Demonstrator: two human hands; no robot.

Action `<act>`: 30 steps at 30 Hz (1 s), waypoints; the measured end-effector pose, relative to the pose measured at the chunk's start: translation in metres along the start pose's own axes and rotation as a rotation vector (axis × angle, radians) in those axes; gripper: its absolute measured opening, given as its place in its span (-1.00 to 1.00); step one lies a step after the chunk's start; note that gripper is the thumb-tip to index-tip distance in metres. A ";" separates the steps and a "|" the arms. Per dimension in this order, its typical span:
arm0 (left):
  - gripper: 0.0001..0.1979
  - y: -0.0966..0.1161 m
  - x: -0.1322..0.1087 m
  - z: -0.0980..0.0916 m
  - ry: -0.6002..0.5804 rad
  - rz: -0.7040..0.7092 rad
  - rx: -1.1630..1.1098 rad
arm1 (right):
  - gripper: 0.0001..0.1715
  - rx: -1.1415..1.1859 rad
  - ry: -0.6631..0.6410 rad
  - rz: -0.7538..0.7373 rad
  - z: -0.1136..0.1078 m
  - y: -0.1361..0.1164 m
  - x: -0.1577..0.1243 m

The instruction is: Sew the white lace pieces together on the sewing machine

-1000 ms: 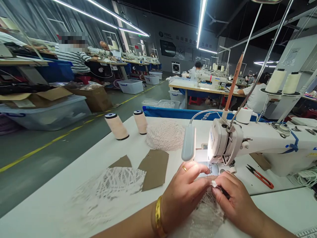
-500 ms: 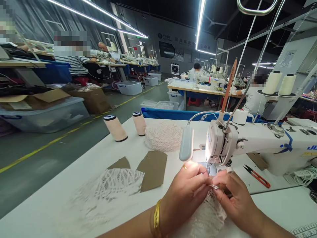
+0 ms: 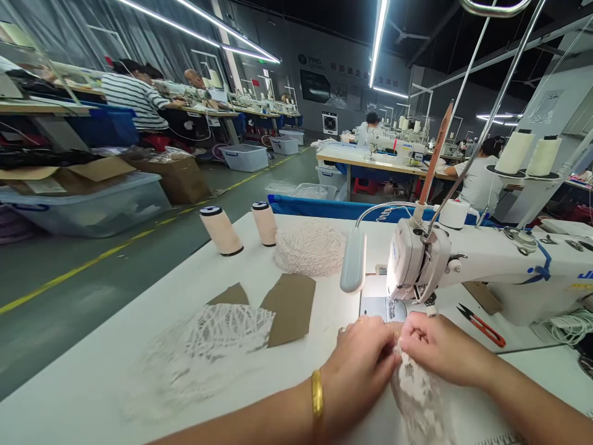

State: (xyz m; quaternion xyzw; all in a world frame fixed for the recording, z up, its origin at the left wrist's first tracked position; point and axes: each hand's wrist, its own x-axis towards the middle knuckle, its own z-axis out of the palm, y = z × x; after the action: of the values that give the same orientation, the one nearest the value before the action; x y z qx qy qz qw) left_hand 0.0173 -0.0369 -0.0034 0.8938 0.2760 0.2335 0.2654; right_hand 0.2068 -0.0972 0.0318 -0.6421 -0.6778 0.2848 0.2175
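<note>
Just in front of the sewing machine's needle, my left hand is closed on the edge of a strip of pale lace. Close beside it, my right hand pinches the same lace from the other side. The lace hangs down toward me over the table edge. Some of its gripped edge is hidden by my fingers. A lamp lights the needle area. Red-handled thread snips lie right of my right hand, on the machine bed.
More white lace lies on the table at left, partly over a brown card pattern piece. Behind it are a lace heap and two thread cones. Co-workers sit at other machines beyond.
Both hands have shifted slightly; my right hand has turned, its fingers now curled more tightly. The hanging lace has swung to the right and lies longer below the hands. The view tilted a little.
</note>
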 end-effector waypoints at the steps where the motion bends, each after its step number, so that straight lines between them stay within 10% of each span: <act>1: -0.83 -0.006 0.004 0.002 0.053 0.008 0.110 | -0.78 -0.079 0.058 -0.012 0.005 0.002 0.011; 10: -0.73 -0.027 0.001 0.008 0.267 0.436 0.386 | -0.77 -0.261 0.203 0.009 0.030 0.013 0.028; 19: -0.75 -0.031 0.005 0.008 0.265 0.411 0.337 | -0.71 -0.622 0.427 -0.555 0.038 0.023 -0.002; 30: -0.80 -0.029 0.006 0.004 0.210 0.347 0.393 | -0.64 -0.491 0.310 -0.457 0.033 0.036 0.010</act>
State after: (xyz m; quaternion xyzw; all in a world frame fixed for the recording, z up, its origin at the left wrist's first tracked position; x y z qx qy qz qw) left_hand 0.0131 -0.0140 -0.0224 0.9329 0.1850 0.3087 0.0131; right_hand 0.2112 -0.0902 -0.0173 -0.5429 -0.8106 -0.0430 0.2151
